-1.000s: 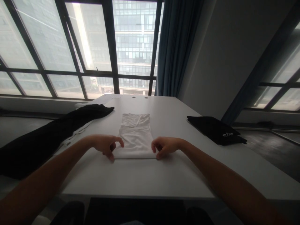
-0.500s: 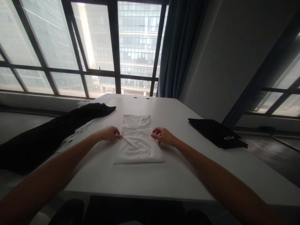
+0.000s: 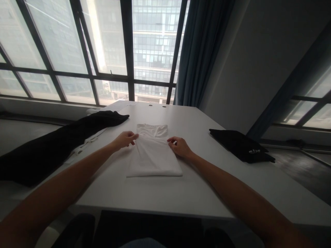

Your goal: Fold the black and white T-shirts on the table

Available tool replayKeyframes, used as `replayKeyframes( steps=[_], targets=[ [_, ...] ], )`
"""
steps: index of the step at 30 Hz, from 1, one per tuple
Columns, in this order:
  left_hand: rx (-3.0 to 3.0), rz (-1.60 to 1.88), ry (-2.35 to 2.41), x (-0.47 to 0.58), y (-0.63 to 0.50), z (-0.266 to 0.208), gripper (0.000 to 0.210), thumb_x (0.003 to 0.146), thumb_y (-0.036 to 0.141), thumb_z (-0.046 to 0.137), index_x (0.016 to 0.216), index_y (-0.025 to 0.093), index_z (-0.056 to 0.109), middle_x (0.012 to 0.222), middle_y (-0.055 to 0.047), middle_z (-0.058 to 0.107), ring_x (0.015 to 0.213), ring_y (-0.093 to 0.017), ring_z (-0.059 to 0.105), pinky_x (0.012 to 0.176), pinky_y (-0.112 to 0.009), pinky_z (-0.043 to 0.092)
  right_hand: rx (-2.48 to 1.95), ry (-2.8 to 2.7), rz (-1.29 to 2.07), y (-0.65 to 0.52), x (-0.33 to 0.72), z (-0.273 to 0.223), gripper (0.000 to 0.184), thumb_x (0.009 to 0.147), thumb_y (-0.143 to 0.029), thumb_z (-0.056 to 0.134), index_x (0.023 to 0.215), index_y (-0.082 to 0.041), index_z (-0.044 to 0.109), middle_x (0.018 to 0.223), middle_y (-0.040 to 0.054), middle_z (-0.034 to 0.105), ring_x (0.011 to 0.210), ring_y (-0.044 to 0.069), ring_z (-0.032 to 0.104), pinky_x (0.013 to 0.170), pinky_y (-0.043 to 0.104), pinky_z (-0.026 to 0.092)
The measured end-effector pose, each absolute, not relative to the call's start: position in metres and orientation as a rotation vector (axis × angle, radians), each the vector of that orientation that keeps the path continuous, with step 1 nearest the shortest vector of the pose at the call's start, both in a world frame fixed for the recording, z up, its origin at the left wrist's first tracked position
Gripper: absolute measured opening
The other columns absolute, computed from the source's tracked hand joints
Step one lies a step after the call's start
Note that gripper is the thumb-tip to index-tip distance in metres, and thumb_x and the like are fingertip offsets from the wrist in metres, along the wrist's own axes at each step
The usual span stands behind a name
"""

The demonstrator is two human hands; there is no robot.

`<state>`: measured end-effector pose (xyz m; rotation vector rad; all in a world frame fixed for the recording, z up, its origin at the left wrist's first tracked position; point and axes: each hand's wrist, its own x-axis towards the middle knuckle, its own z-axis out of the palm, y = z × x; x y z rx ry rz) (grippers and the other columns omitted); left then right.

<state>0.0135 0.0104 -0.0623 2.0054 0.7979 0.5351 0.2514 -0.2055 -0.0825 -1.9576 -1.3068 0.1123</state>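
A white T-shirt (image 3: 155,158), folded into a narrow rectangle, lies on the white table (image 3: 124,193) in front of me. Its neckline is at the far end, and a folded-up layer ends just short of it. My left hand (image 3: 125,140) pinches the left corner of that upper layer between thumb and fingers. On the opposite side, my right hand (image 3: 179,146) is closed on the right corner of the same layer. The cloth between my hands looks drawn fairly smooth, with faint diagonal creases.
Dark clothing (image 3: 64,141) is spread along the table's left side, with some white fabric (image 3: 85,144) under its edge. A folded black garment (image 3: 238,144) with a small white print lies at the right edge. Windows and a blue curtain (image 3: 196,55) stand beyond the table.
Both hands have moved away from me along the shirt, the left one further. The upper layer's edge now lies nearer the neckline, and its wrinkles have flattened.
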Motion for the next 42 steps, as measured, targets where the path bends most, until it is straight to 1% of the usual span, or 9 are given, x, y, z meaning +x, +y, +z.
replayKeyframes(
  steps=[3,8,16,23,28,33,36,39,42],
  targets=[
    [2.073,0.552,0.795,0.017,0.012,-0.074,0.059,0.063,0.072,0.073,0.082,0.018,0.062,0.063,-0.003,0.067,0.054,-0.015,0.057,0.051,-0.025,0.040,-2.070,-1.338,0.073,-0.207,0.251,-0.081,0.021,0.085,-0.018,0.062,0.098,-0.017,0.078,0.094,0.0057,0.078,0.072,0.015,0.066,0.078,0.027,0.051],
    [2.150,0.530,0.698,0.023,0.020,-0.085,0.073,0.061,0.073,0.076,0.108,0.018,0.069,0.083,-0.002,0.071,0.059,-0.015,0.061,0.062,-0.029,0.049,-2.161,-1.393,0.086,-0.211,0.247,-0.075,0.024,0.089,-0.025,0.062,0.105,-0.018,0.079,0.105,0.0073,0.079,0.089,0.019,0.071,0.085,0.028,0.051],
    [2.181,0.413,0.657,0.016,0.023,-0.069,0.070,0.048,0.078,0.079,0.081,0.017,0.070,0.072,0.000,0.066,0.058,-0.013,0.053,0.059,-0.028,0.042,-2.201,-1.404,0.086,-0.211,0.246,-0.074,0.027,0.090,-0.024,0.063,0.110,-0.016,0.080,0.111,0.0088,0.079,0.097,0.021,0.071,0.090,0.028,0.051],
    [2.174,0.456,0.810,0.017,0.019,-0.065,0.063,0.062,0.081,0.067,0.073,0.020,0.056,0.054,0.000,0.062,0.049,-0.013,0.050,0.050,-0.025,0.036,-2.192,-1.404,0.069,-0.212,0.245,-0.074,0.027,0.090,-0.022,0.062,0.109,-0.017,0.080,0.111,0.0081,0.079,0.099,0.021,0.071,0.093,0.028,0.050],
    [2.204,0.550,0.839,0.022,0.016,-0.063,0.047,0.071,0.063,0.073,0.076,0.021,0.053,0.056,0.002,0.062,0.049,-0.014,0.052,0.052,-0.025,0.040,-2.222,-1.388,0.046,-0.213,0.241,-0.072,0.027,0.090,-0.022,0.061,0.109,-0.020,0.080,0.113,0.0073,0.078,0.100,0.021,0.071,0.093,0.029,0.051],
    [2.544,0.599,0.895,0.024,0.015,-0.064,0.026,0.077,0.044,0.071,0.074,0.021,0.060,0.075,-0.004,0.070,0.073,-0.021,0.063,0.069,-0.030,0.047,-2.293,-1.423,0.006,-0.214,0.240,-0.071,0.028,0.092,-0.023,0.058,0.109,-0.021,0.079,0.118,0.0080,0.076,0.108,0.025,0.069,0.093,0.032,0.050],
    [2.700,0.582,0.862,0.024,0.005,-0.061,0.020,0.085,0.039,0.063,0.089,0.019,0.068,0.092,-0.009,0.073,0.086,-0.025,0.066,0.081,-0.034,0.050,-2.345,-1.458,-0.041,-0.216,0.237,-0.070,0.029,0.094,-0.024,0.054,0.110,-0.020,0.078,0.123,0.0097,0.073,0.109,0.027,0.067,0.093,0.034,0.050],
    [2.847,0.663,0.675,0.024,-0.020,-0.057,0.031,0.096,0.038,0.050,0.109,0.018,0.071,0.116,-0.013,0.072,0.110,-0.030,0.064,0.099,-0.041,0.049,-2.320,-1.522,-0.171,-0.218,0.228,-0.067,0.034,0.097,-0.024,0.049,0.118,-0.017,0.075,0.129,0.0140,0.068,0.117,0.028,0.063,0.101,0.037,0.047],
    [2.899,0.606,0.338,0.025,-0.051,-0.064,0.050,0.103,0.047,0.037,0.130,0.016,0.067,0.142,-0.014,0.063,0.135,-0.030,0.053,0.116,-0.045,0.037,-2.134,-1.759,-0.216,-0.218,0.218,-0.067,0.045,0.099,-0.033,0.051,0.139,-0.015,0.063,0.148,0.0151,0.058,0.137,0.028,0.051,0.118,0.041,0.034]
  ],
)
